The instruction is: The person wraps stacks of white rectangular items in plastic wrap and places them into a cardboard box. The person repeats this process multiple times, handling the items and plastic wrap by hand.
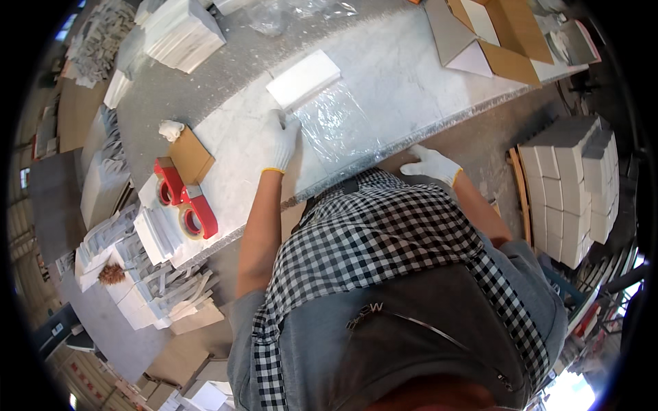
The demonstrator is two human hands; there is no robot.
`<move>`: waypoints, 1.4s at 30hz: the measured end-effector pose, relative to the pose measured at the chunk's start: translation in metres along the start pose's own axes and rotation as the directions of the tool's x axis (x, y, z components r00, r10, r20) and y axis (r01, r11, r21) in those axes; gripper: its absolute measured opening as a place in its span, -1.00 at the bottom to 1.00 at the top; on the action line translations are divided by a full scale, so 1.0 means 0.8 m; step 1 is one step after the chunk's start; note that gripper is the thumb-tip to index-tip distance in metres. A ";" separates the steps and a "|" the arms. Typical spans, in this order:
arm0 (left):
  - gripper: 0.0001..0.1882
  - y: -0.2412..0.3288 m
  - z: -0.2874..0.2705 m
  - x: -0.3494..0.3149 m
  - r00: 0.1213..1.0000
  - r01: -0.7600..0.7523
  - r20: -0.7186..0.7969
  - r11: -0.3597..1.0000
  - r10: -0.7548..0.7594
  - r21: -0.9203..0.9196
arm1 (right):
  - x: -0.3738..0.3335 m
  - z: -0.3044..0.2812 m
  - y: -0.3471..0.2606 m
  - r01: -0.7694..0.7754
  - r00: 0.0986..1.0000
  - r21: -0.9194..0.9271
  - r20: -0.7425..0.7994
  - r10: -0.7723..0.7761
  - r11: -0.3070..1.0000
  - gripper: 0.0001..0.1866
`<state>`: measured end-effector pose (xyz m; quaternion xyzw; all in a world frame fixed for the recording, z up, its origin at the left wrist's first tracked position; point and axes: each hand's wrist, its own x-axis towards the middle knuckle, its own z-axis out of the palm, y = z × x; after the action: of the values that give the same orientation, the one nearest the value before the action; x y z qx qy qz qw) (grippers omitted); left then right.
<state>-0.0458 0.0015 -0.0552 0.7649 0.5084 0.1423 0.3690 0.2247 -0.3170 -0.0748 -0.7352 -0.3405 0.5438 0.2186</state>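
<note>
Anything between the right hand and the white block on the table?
Yes: the clear plastic lies on the tabletop between the right hand and the white block, with the table's near edge closer to the hand. Nothing visible stands up in that gap.

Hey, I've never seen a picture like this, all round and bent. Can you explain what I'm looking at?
There's no machine here: it's a person working in white gloves. The single picture comes from a wide fisheye camera on their head, looking down, so straight edges curve. The checked apron is their own. On the pale worktable lie a white rectangular block, clear plastic film, two red tape dispensers and an open cardboard box. The left hand is beside the block and film; I can't tell whether it grips the film. The right hand, fingers spread, holds nothing visible near the table's edge.
</note>
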 end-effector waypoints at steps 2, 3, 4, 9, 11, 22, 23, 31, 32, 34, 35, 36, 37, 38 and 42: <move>-0.62 0.002 -0.003 -0.008 0.999 -0.044 -0.021 0.999 0.044 -0.013 | 0.001 0.023 -0.010 0.012 1.000 0.137 0.014 -0.014 0.990 0.02; -0.64 0.002 -0.004 -0.012 0.997 -0.068 -0.034 0.997 0.068 -0.021 | 0.004 0.036 -0.018 0.021 1.000 0.204 0.017 -0.025 0.979 0.06; -0.65 -0.001 -0.007 -0.015 0.996 -0.090 -0.031 0.995 0.089 -0.031 | 0.011 0.045 -0.028 0.038 0.999 0.263 0.022 -0.045 0.964 0.10; -0.70 -0.032 -0.005 -0.018 0.994 -0.110 -0.020 0.983 0.109 -0.143 | 0.028 0.102 -0.060 -0.155 0.979 0.768 0.202 -0.006 0.621 -0.44; -0.66 -0.025 -0.009 -0.024 0.994 -0.111 -0.002 0.979 0.112 -0.172 | 0.034 0.108 -0.061 -0.181 0.979 0.722 0.197 0.053 0.668 -0.63; -0.12 0.058 -0.019 -0.068 0.865 -0.458 0.031 0.764 0.501 0.455 | -0.034 0.032 -0.146 0.167 0.932 0.652 0.140 -0.334 0.739 -0.63; -0.14 0.068 -0.019 -0.062 0.854 -0.477 0.027 0.759 0.520 0.444 | -0.022 0.030 -0.138 0.051 0.951 0.751 0.166 -0.262 0.658 -0.51; -0.64 0.078 -0.012 0.006 0.822 -0.509 -0.170 0.835 0.544 0.208 | 0.038 -0.050 -0.277 0.432 0.790 0.585 0.123 -0.601 0.687 -0.52; -0.66 0.074 -0.010 0.018 0.811 -0.516 -0.192 0.830 0.553 0.213 | 0.052 -0.059 -0.302 0.493 0.751 0.587 0.085 -0.654 0.642 -0.55; -0.69 0.072 -0.007 0.039 0.785 -0.527 -0.252 0.824 0.566 0.209 | 0.108 -0.082 -0.339 0.502 0.752 0.548 0.107 -0.651 0.669 -0.55; -0.69 0.075 -0.004 0.048 0.771 -0.529 -0.290 0.824 0.566 0.202 | 0.136 -0.092 -0.358 0.505 0.753 0.529 0.116 -0.648 0.682 -0.55; -0.69 0.076 -0.001 0.054 0.759 -0.527 -0.329 0.827 0.562 0.196 | 0.160 -0.096 -0.379 0.446 0.774 0.616 0.099 -0.625 0.649 -0.55; -0.69 0.062 0.014 0.067 0.791 -0.452 -0.378 0.876 0.480 0.167 | 0.183 -0.098 -0.404 0.383 0.793 0.697 0.089 -0.603 0.607 -0.55; -0.69 0.032 0.034 0.082 0.813 -0.362 -0.436 0.921 0.387 0.143 | 0.205 -0.094 -0.431 0.312 0.804 0.769 0.100 -0.587 0.558 -0.54; -0.63 0.082 0.013 0.089 0.896 -0.133 -0.412 0.985 0.166 0.107 | 0.280 -0.104 -0.481 0.136 0.830 0.913 0.107 -0.547 0.385 -0.52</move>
<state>0.0361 0.0458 -0.0271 0.7666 0.5206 0.3118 0.2098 0.2423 0.1114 0.0714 -0.3006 -0.1957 0.7149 0.6002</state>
